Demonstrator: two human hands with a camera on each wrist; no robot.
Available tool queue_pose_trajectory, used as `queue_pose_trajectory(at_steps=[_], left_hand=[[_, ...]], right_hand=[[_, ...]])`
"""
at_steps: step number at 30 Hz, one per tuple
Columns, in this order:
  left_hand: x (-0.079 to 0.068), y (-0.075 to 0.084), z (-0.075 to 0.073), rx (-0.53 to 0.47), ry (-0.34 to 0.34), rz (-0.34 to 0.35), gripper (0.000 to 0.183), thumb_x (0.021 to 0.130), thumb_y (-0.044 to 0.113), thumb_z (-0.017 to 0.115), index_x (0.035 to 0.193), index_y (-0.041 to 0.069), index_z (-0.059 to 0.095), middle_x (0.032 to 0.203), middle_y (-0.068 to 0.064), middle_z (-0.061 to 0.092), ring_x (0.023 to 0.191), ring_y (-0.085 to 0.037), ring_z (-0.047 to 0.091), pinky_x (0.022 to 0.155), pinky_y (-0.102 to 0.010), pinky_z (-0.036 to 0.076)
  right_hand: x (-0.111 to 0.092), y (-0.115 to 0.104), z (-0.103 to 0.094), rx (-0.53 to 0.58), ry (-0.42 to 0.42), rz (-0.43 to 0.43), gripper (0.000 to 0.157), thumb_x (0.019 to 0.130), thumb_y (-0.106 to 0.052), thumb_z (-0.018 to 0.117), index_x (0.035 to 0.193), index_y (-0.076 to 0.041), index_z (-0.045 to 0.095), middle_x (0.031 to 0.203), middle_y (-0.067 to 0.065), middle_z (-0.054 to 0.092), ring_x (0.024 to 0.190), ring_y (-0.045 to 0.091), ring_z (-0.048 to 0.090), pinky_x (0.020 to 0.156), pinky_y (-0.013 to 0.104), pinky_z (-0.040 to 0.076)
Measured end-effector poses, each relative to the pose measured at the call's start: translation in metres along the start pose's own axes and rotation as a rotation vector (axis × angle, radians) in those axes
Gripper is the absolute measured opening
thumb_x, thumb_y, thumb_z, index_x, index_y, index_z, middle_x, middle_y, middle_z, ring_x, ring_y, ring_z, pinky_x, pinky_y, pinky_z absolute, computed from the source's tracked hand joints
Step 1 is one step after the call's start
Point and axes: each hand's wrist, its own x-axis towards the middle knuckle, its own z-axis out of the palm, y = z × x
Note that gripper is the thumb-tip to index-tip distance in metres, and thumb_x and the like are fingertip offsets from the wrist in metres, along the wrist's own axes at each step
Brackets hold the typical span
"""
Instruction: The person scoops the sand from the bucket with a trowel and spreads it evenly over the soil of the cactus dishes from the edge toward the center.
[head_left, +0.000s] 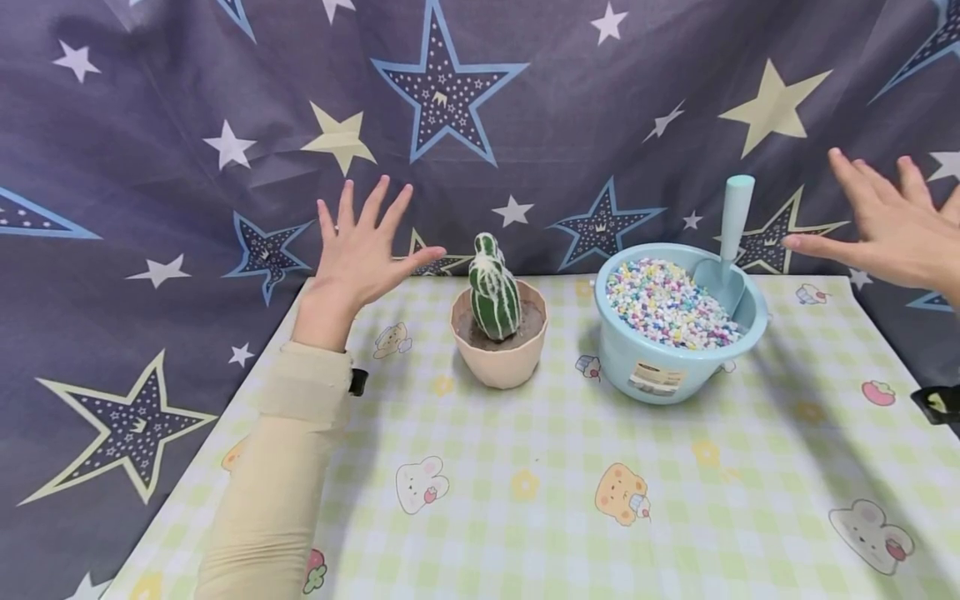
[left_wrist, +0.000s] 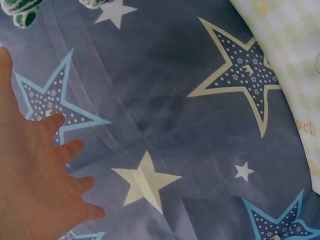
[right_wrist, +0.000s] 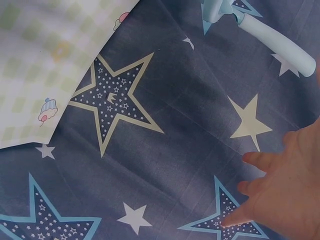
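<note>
My left hand (head_left: 356,258) is raised above the table's back left, fingers spread and holding nothing. To its right stands a green cactus (head_left: 495,296) with white strands, set in a pale pink pot (head_left: 500,364) of grey-brown soil. My right hand (head_left: 900,221) is up at the right edge of the head view, fingers apart, touching nothing. Nearest to it is a light blue bucket (head_left: 652,375) filled with small multicoloured pebbles (head_left: 667,304). A light blue scoop (head_left: 737,217) leans in the pebbles, handle up; its handle also shows in the right wrist view.
A green-and-white checked tablecloth (head_left: 525,533) with cartoon prints covers the table. Behind and beside it hangs a dark curtain (head_left: 570,100) patterned with stars. The pot and the bucket stand apart near the table's back edge.
</note>
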Motion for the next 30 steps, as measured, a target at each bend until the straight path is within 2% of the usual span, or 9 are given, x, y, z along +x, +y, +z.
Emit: queue_pose_trajectory(at_steps=[6, 15, 23, 30], left_hand=[[-0.002, 0.01, -0.003, -0.003, 0.026, 0.021, 0.101, 0.08, 0.093, 0.03, 0.159, 0.04, -0.001, 0.17, 0.003, -0.005, 0.154, -0.038, -0.018, 0.12, -0.069, -0.013], [-0.006, 0.023, -0.009, 0.002, 0.042, 0.043, 0.101, 0.08, 0.091, 0.035, 0.16, 0.038, 0.001, 0.17, 0.003, -0.004, 0.155, -0.036, -0.015, 0.121, -0.068, -0.011], [-0.008, 0.036, -0.012, 0.01, 0.078, 0.08, 0.1, 0.083, 0.087, 0.04, 0.161, 0.036, 0.005, 0.17, 0.003, -0.001, 0.156, -0.035, -0.013, 0.122, -0.067, -0.008], [-0.012, 0.048, -0.016, 0.012, 0.112, 0.116, 0.101, 0.082, 0.086, 0.043, 0.161, 0.036, 0.006, 0.17, 0.003, 0.003, 0.157, -0.034, -0.009, 0.124, -0.064, -0.006]], right_hand=[[0.002, 0.001, 0.002, -0.009, -0.006, 0.006, 0.111, 0.091, -0.072, 0.047, 0.156, -0.014, -0.021, 0.162, 0.02, -0.019, 0.142, 0.055, -0.031, 0.104, 0.08, -0.025], [0.005, 0.004, 0.005, -0.014, -0.016, 0.022, 0.112, 0.09, -0.073, 0.048, 0.156, -0.014, -0.021, 0.161, 0.028, -0.013, 0.142, 0.056, -0.028, 0.104, 0.08, -0.025], [0.005, 0.001, 0.007, -0.001, -0.008, 0.027, 0.118, 0.087, -0.074, 0.053, 0.157, -0.012, -0.019, 0.159, 0.034, -0.005, 0.144, 0.057, -0.022, 0.102, 0.085, -0.018], [0.003, -0.003, 0.007, 0.024, 0.004, 0.019, 0.119, 0.087, -0.072, 0.056, 0.157, -0.012, -0.018, 0.16, 0.033, -0.008, 0.146, 0.054, -0.021, 0.105, 0.084, -0.015]])
